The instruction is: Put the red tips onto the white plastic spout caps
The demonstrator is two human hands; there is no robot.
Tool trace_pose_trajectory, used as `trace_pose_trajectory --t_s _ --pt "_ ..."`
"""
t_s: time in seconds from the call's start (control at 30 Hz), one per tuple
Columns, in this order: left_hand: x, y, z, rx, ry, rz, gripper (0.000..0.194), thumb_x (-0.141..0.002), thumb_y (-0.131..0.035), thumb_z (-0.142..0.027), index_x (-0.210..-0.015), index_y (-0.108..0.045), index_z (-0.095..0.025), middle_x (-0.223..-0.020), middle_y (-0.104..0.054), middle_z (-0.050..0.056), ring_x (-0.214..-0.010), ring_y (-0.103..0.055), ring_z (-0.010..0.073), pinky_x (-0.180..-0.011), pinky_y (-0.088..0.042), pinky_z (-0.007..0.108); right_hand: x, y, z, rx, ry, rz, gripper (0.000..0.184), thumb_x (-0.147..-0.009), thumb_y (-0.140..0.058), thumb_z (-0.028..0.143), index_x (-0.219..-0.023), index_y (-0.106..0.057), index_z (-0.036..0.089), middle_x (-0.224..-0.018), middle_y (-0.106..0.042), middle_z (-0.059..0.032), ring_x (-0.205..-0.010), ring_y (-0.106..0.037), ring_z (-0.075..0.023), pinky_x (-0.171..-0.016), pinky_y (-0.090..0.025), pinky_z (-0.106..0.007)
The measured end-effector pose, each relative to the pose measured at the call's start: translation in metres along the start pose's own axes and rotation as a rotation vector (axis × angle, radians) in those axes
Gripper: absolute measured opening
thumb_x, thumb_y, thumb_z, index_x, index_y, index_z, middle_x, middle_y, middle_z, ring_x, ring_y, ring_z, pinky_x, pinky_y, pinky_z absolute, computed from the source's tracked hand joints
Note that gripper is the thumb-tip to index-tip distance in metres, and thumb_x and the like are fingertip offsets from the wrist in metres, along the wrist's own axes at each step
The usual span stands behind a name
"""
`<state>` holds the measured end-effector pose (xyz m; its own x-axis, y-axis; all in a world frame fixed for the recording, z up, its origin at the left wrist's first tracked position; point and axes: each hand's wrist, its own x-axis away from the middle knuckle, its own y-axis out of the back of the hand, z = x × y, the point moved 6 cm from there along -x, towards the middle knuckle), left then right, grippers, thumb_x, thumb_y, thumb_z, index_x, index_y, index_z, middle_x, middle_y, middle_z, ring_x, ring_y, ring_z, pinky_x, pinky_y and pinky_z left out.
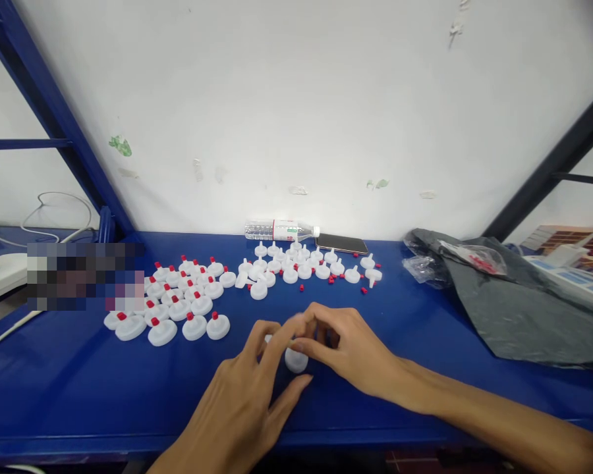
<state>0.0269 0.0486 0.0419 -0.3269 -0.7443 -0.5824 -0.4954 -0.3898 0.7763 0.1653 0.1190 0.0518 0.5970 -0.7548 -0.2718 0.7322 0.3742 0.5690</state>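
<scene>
A white round nozzle cap (296,361) stands on the blue table in front of me, its upper part hidden by my fingers. My right hand (350,342) pinches at the top of this cap; whatever lies between those fingertips is hidden. Around its left side, my left hand (257,382) has thumb and fingers apart, the thumb close to the cap's lower edge. A bit of another white piece (268,338) shows behind the left fingers. Farther back lie several white nozzle caps (290,274) without red tips, and small red tips (331,280) are scattered by them.
Several white nozzle caps with red tips (194,327) stand in a group at left. A clear water bottle (281,230) and a dark phone (340,244) lie by the wall. Grey plastic sheeting (499,309) covers the right side. A white power strip (2,273) is at far left.
</scene>
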Motion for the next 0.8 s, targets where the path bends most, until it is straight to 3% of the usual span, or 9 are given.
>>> trace_pose_trajectory --t_s 0.07,0.13,0.17,0.3,0.4,0.53,0.6,0.7,0.8 --pt "0.002 0.004 -0.016 -0.070 -0.176 -0.036 0.018 -0.099 -0.052 -0.022 -0.115 -0.059 -0.020 -0.090 -0.067 0.004 -0.066 -0.069 0.0183 -0.046 -0.054 0.028 0.001 0.004 0.001 0.047 0.080 -0.075 0.020 -0.095 -0.070 0.036 -0.083 -0.069 0.020 -0.071 -0.066 0.0043 -0.059 -0.055 -0.0089 -0.055 -0.040 -0.021" --pt "0.005 0.003 -0.030 -0.128 -0.336 -0.013 0.015 -0.099 -0.048 -0.017 -0.097 -0.062 -0.020 -0.078 -0.066 0.002 -0.064 -0.069 0.0193 -0.043 -0.051 0.029 0.002 0.007 0.002 0.097 0.144 -0.128 0.019 -0.095 -0.070 0.035 -0.083 -0.071 0.020 -0.072 -0.067 0.0034 -0.060 -0.055 -0.0091 -0.057 -0.041 -0.021" --pt "0.006 0.002 -0.033 -0.143 -0.376 0.011 0.018 -0.100 -0.046 -0.017 -0.098 -0.064 -0.019 -0.078 -0.068 0.002 -0.065 -0.069 0.0194 -0.043 -0.052 0.029 0.002 0.007 0.002 0.116 0.163 -0.135 0.017 -0.095 -0.070 0.034 -0.085 -0.072 0.021 -0.074 -0.069 0.0032 -0.062 -0.056 -0.0092 -0.058 -0.041 -0.021" --pt "0.008 0.000 -0.035 -0.168 -0.396 0.075 0.034 -0.104 -0.037 -0.021 -0.124 -0.065 -0.016 -0.111 -0.077 0.005 -0.081 -0.074 0.0204 -0.049 -0.059 0.031 0.002 0.007 0.004 0.166 0.194 -0.113 0.015 -0.097 -0.068 0.032 -0.090 -0.074 0.021 -0.082 -0.073 0.0022 -0.069 -0.062 -0.0097 -0.063 -0.044 -0.021" --pt "0.006 -0.001 -0.033 -0.199 -0.373 0.103 0.034 -0.102 -0.039 -0.020 -0.120 -0.068 -0.016 -0.123 -0.075 0.005 -0.084 -0.074 0.0228 -0.051 -0.062 0.034 0.002 0.005 0.005 0.159 0.209 -0.082 0.018 -0.100 -0.064 0.031 -0.091 -0.075 0.020 -0.084 -0.073 0.0010 -0.071 -0.064 -0.0105 -0.067 -0.046 -0.021" --pt "0.001 0.001 -0.027 -0.203 -0.248 0.089 0.034 -0.100 -0.041 -0.022 -0.116 -0.070 -0.016 -0.123 -0.076 0.009 -0.101 -0.074 0.0284 -0.059 -0.065 0.036 0.000 0.007 0.004 0.163 0.205 -0.080 0.025 -0.105 -0.053 0.031 -0.102 -0.075 0.021 -0.090 -0.075 -0.0002 -0.073 -0.066 -0.0114 -0.070 -0.048 -0.023" --pt "0.002 0.001 -0.023 -0.210 -0.202 0.071 0.034 -0.100 -0.041 -0.023 -0.115 -0.072 -0.017 -0.124 -0.075 0.010 -0.105 -0.074 0.0295 -0.062 -0.066 0.037 -0.003 0.020 0.003 0.214 0.196 -0.144 0.029 -0.106 -0.049 0.033 -0.106 -0.075 0.021 -0.090 -0.076 -0.0009 -0.071 -0.066 -0.0122 -0.068 -0.047 -0.024" --pt "0.005 -0.001 -0.013 -0.254 -0.110 0.042 0.035 -0.099 -0.043 -0.025 -0.117 -0.072 -0.015 -0.129 -0.073 0.014 -0.108 -0.074 0.0313 -0.064 -0.068 0.039 -0.008 0.059 0.000 0.439 0.168 -0.283 0.035 -0.105 -0.048 0.036 -0.091 -0.074 0.019 -0.079 -0.074 -0.0024 -0.065 -0.064 -0.0150 -0.063 -0.043 -0.028" --pt "0.007 0.000 -0.002 -0.308 0.011 -0.005 0.037 -0.100 -0.044 -0.030 -0.117 -0.073 -0.013 -0.129 -0.072 0.017 -0.107 -0.075 0.0348 -0.062 -0.068 0.041 -0.012 0.109 -0.016 0.778 -0.041 -0.363 0.040 -0.103 -0.047 0.042 -0.080 -0.071 0.020 -0.070 -0.071 -0.0035 -0.059 -0.060 -0.0176 -0.058 -0.037 -0.030"
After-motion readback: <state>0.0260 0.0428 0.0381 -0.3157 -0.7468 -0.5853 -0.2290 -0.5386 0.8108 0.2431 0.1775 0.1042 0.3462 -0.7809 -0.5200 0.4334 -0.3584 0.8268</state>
